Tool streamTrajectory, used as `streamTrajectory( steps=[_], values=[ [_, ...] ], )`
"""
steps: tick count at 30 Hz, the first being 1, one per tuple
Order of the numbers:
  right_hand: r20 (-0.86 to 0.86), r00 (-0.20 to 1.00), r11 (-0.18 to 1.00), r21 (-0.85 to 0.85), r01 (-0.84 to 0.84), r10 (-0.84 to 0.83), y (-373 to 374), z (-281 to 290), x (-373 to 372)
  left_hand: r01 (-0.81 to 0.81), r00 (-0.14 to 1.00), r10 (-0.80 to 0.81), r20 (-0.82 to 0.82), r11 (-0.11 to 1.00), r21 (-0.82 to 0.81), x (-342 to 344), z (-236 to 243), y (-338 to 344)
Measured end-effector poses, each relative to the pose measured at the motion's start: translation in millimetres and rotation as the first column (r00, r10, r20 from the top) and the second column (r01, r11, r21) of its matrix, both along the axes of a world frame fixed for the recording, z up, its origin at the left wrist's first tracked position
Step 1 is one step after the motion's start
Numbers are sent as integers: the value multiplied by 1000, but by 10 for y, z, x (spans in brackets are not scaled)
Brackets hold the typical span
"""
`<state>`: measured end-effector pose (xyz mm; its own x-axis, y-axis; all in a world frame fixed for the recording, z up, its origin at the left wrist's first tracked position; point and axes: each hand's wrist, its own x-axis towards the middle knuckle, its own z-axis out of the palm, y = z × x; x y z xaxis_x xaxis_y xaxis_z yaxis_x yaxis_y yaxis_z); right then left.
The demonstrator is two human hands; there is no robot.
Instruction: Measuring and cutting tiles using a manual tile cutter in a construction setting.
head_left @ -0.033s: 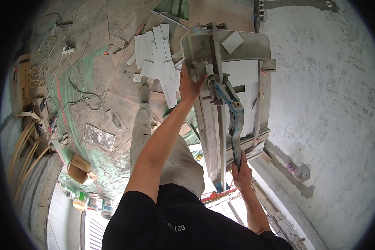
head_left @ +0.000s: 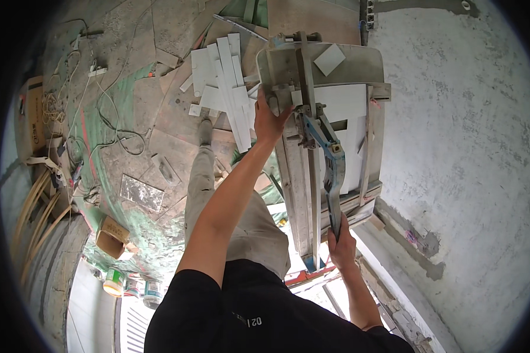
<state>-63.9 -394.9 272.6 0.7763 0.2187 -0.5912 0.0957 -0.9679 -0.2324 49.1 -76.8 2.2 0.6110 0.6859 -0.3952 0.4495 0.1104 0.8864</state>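
A manual tile cutter (head_left: 305, 176) with a long metal rail lies lengthwise in front of me. My right hand (head_left: 342, 246) is wrapped round the lower end of its worn blue-grey handle (head_left: 334, 176). Up the cutter's left side, my left hand (head_left: 269, 120) rests with thumb and forefinger spread around a grey rounded part (head_left: 274, 103); its other fingers are mostly hidden. The thumb tip comes close to the cutting head (head_left: 306, 120) on the rail. A white tile (head_left: 338, 101) lies under and right of the rail, and a smaller square piece (head_left: 328, 59) sits farther up.
White tile strips (head_left: 229, 88) lie piled on the floor left of the cutter. A trowel-like tool (head_left: 165, 170), a speckled board (head_left: 142, 193), cables (head_left: 121, 138), an open cardboard box (head_left: 111, 237) and several buckets (head_left: 114, 282) are farther left. A rough plastered wall (head_left: 459, 135) stands on the right.
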Motion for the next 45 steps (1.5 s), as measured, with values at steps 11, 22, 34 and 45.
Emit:
streamTrajectory(
  steps=[11, 22, 34, 45],
  values=[
    [62, 998, 1000, -15, -1, 1, -225, -214, -220, 4, 999, -5, 44, 1000, 26, 7, -24, -12],
    [27, 999, 999, -29, 23, -22, -27, 137, -105, 14, 999, -13, 45, 1000, -6, -2, -12, 7],
    [16, 999, 1000, 10, 29, -30, 69, 174, 4, 11, 999, -12, 35, 1000, 21, 2, -42, 23],
    [150, 988, 999, 34, -35, 29, -226, -219, -224, 26, 999, -27, -21, 1000, -17, 10, 23, 43]
  ],
)
